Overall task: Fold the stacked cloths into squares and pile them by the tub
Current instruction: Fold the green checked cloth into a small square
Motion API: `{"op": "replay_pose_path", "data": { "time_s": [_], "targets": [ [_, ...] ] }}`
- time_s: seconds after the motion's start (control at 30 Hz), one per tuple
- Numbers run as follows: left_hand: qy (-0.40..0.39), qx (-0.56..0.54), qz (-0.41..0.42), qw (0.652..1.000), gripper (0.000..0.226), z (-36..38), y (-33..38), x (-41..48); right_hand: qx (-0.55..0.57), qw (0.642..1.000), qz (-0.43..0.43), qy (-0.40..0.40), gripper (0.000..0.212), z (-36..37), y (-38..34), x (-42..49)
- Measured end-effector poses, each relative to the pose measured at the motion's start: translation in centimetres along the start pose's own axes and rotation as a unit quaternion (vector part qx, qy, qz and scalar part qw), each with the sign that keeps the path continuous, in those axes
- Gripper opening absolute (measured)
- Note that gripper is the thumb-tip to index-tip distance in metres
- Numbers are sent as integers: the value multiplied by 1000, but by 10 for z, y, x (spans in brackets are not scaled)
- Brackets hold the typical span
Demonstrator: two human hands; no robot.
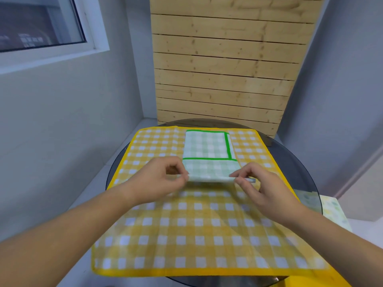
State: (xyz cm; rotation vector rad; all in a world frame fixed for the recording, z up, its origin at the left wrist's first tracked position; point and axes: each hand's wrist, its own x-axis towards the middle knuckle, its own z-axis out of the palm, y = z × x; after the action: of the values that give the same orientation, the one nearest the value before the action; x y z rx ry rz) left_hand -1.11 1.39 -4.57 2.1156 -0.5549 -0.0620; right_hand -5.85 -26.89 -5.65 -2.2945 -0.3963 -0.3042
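A green-and-white checked cloth (208,154) with a bright green border lies folded small at the far middle of the table. It rests on a large yellow-and-white checked cloth (186,228) spread flat. My left hand (163,179) pinches the near-left corner of the green cloth. My right hand (261,185) pinches its near-right corner. The near edge of the green cloth is lifted slightly off the yellow one. No tub is in view.
The cloths lie on a round dark glass table (298,175). A pale patterned surface (333,210) sits low to the right of the table. A wooden slatted panel (226,69) stands behind, grey walls at both sides, a window (41,23) upper left.
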Motion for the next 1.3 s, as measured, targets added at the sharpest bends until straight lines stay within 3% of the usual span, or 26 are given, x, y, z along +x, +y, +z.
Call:
{"op": "replay_pose_path", "data": {
  "time_s": [0.1, 0.27, 0.5, 0.57, 0.67, 0.9, 1.07, 1.3],
  "targets": [
    [52, -101, 4, 994, 11, -4, 11, 1, 85, 995, 20, 50, 18, -4, -8, -2],
    [56, -168, 6, 984, 12, -13, 26, 1, 128, 989, 74, 16, 33, -6, 2, 0],
    [84, -176, 38, 980, 10, -11, 36, 3, 125, 985, 120, -3, 23, 1, 12, 1],
    [81, -181, 8, 980, 25, -5, 32, 5, 128, 983, 128, 2, 19, 3, 12, 2],
    [47, -141, -45, 988, 38, 7, 13, 9, 136, 977, 164, 3, 14, 8, 17, 4],
    [56, -14, -150, 987, 27, 28, -26, 29, 29, 974, 227, -6, 9, 15, 31, 11],
    [47, 44, -151, 986, 38, 31, -24, 36, -69, 969, 236, -9, 53, 18, 27, 14],
    [16, 142, -147, 979, 48, 37, -11, 34, -199, 959, 199, -43, 41, 20, 25, 16]
  ]
}}
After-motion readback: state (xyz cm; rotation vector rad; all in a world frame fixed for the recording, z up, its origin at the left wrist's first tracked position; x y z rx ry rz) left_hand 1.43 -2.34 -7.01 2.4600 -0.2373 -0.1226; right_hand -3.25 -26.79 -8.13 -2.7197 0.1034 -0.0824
